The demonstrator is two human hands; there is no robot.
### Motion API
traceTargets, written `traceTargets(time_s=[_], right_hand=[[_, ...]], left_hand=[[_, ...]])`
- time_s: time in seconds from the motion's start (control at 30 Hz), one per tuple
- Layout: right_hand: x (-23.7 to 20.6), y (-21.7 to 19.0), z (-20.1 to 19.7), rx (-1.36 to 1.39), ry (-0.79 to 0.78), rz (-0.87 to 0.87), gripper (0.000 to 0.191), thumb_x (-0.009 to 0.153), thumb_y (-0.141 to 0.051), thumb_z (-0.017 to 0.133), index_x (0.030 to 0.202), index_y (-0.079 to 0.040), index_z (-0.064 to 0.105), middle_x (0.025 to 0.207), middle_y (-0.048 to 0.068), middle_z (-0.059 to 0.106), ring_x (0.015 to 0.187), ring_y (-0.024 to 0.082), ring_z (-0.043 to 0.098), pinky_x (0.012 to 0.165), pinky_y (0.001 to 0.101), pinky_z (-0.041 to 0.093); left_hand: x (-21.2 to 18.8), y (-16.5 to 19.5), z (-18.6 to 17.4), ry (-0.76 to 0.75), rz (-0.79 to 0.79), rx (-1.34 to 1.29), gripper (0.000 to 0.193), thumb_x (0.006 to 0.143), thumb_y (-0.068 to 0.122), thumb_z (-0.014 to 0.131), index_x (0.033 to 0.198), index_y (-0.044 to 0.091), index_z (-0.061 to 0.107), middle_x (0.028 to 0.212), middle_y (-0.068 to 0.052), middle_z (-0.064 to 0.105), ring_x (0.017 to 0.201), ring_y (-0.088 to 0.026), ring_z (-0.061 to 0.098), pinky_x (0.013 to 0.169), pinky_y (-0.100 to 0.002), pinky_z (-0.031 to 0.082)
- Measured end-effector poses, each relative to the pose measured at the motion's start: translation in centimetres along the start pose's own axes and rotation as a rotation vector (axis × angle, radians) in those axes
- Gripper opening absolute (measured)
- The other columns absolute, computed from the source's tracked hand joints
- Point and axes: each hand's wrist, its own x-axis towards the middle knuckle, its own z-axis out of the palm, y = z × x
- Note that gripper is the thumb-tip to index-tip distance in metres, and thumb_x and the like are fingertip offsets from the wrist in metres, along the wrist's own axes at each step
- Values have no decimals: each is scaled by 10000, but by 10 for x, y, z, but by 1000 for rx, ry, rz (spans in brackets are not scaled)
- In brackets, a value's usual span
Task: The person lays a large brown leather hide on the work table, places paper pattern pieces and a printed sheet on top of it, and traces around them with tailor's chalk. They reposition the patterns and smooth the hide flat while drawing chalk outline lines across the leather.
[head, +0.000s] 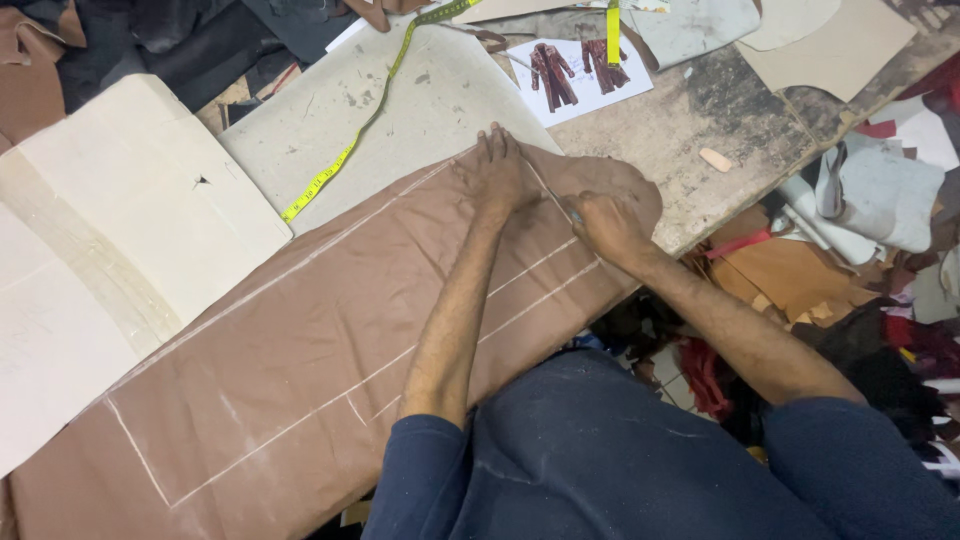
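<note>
Hidden: the right hand [607, 226] hides most of a small tool; only a tip shows, too little to tell its kind. The brown leather [300, 370] runs off the bottom-left edge.
Count: two hands, one leather sheet, one yellow tape [345, 150], one printed sheet [578, 72] showing two coats, one chalk piece [716, 159].
Left hand [497, 170]: open, flat, fingers spread, pressing the leather near its far edge.
Right hand: closed around the tool, resting on the leather.
Leather: spread across the table [690, 130], marked with white lines.
</note>
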Motion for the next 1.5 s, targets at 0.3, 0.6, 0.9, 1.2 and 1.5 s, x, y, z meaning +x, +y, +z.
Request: traceTargets(time_s=[0.3, 0.6, 0.9, 1.2, 1.5], right_hand=[[-1, 2, -1, 5, 31, 21, 394, 838, -66, 676, 1219, -138, 740, 990, 166, 740, 902, 371, 710, 784, 505, 555], [-58, 7, -13, 100, -9, 21, 388, 846, -81, 667, 1232, -87, 709, 993, 191, 719, 903, 392, 705, 784, 505, 557], [-140, 11, -16, 5, -85, 85, 368, 872, -126, 681, 1237, -80, 685, 969, 168, 723, 858, 371, 722, 728, 492, 575], [-139, 13, -41, 135, -169, 247, 381, 874, -215, 724, 1252, -168, 726, 866, 162, 760, 741, 301, 744, 693, 437, 583], [-85, 6, -48, 590, 24, 233, 423, 968, -158, 689, 1366, -34, 620, 850, 114, 729, 732, 163, 715, 632, 327, 536]], left_hand=[[15, 16, 3, 394, 405, -87, 216, 710, 289, 857, 847, 166, 745, 961, -25, 686, 1064, -252, 598, 1086, -553, 373], [3, 24, 2, 531, 357, -229, 198, 726, 248, 830, 813, 129, 698, 905, -35, 684, 998, -265, 608, 1036, -497, 400], [10, 33, -1, 528, 272, -225, 122, 789, 166, 821, 809, 121, 709, 845, -63, 703, 974, -272, 636, 1127, -550, 349], [-24, 65, -3, 548, 223, -224, 825, 679, 122, 812, 1454, 102, 529, 1589, -214, 351, 1472, -389, 345, 1177, -680, 149], [-185, -139, 24, 583, -46, -246, 478, 913, 140, 695, 1382, 130, 601, 1580, -122, 463, 1531, -349, 328, 1236, -669, 158]])
